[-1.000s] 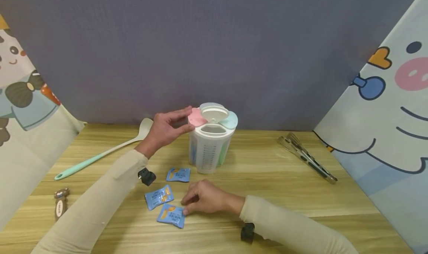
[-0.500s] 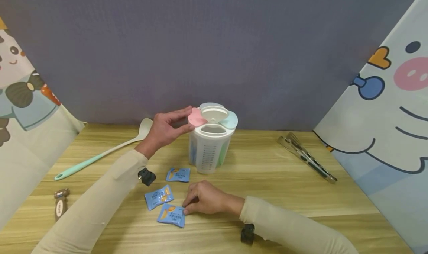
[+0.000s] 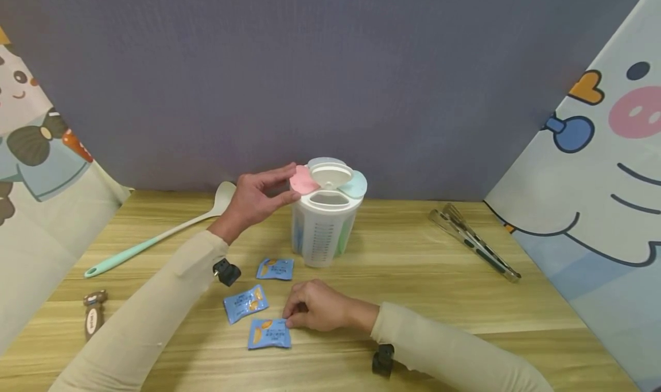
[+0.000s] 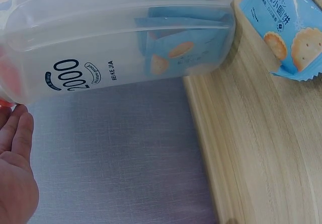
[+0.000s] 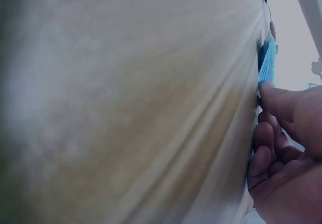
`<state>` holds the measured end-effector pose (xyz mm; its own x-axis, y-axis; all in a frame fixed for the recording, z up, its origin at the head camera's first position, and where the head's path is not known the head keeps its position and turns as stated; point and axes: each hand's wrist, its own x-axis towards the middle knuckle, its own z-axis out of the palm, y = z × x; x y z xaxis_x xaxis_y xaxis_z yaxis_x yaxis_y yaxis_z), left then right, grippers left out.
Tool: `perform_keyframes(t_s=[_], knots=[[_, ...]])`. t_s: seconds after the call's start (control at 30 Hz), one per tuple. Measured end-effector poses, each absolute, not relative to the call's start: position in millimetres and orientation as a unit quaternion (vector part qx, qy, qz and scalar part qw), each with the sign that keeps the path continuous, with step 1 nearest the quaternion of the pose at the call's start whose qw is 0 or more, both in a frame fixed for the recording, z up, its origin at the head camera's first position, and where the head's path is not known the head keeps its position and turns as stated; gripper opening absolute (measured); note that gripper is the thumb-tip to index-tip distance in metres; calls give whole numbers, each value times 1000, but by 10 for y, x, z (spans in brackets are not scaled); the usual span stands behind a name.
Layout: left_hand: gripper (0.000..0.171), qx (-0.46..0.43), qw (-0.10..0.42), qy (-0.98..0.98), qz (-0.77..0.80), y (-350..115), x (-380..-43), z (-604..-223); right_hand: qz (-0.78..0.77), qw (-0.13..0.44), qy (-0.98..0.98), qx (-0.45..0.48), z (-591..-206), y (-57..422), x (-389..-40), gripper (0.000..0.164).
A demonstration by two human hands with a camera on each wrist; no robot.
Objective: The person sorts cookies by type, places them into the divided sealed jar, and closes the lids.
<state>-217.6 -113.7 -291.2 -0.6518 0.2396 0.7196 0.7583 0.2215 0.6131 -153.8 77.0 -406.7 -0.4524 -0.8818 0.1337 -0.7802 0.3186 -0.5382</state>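
Note:
A translucent measuring container (image 3: 322, 237) stands upright at the back middle, with pink and pale blue flaps on its white lid. With straight fingers and the thumb spread to either side, my left hand (image 3: 255, 200) touches the pink flap (image 3: 303, 179). Blue biscuit packets (image 4: 186, 48) show through the wall in the left wrist view. Three more lie on the table. My right hand (image 3: 317, 306) pinches the upper right corner of the nearest biscuit packet (image 3: 269, 334); in the right wrist view the thumb presses that packet's crimped edge (image 5: 269, 63).
Two more biscuit packets, a middle one (image 3: 245, 304) and a farther one (image 3: 275, 269), lie before the container. A mint-handled spoon (image 3: 155, 240) and a brown bear-shaped item (image 3: 94, 314) are on the left. Metal tongs (image 3: 474, 241) lie right. A grey panel (image 3: 330, 82) rises behind.
The nearest biscuit packet has turned and slid slightly right with my right hand, which has moved a little right and toward me. My left hand has stayed at the pink flap.

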Motion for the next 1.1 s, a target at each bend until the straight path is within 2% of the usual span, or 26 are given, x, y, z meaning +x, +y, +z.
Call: perform_keyframes(t_s=[0.6,0.83,1.1], knots=[[43,-338,243,-740,-528,-1133,-2181,-2915,-358,156,773,-500,-4057,848,-1548,4],[43,-336,244,-739,-530,-1132,-2179,-2915,-409,187,761,-467,-3982,953,-1535,4],[44,-332,241,-746,-525,-1142,-2171,-2913,-460,143,752,-450,-3822,1119,-1577,6]])
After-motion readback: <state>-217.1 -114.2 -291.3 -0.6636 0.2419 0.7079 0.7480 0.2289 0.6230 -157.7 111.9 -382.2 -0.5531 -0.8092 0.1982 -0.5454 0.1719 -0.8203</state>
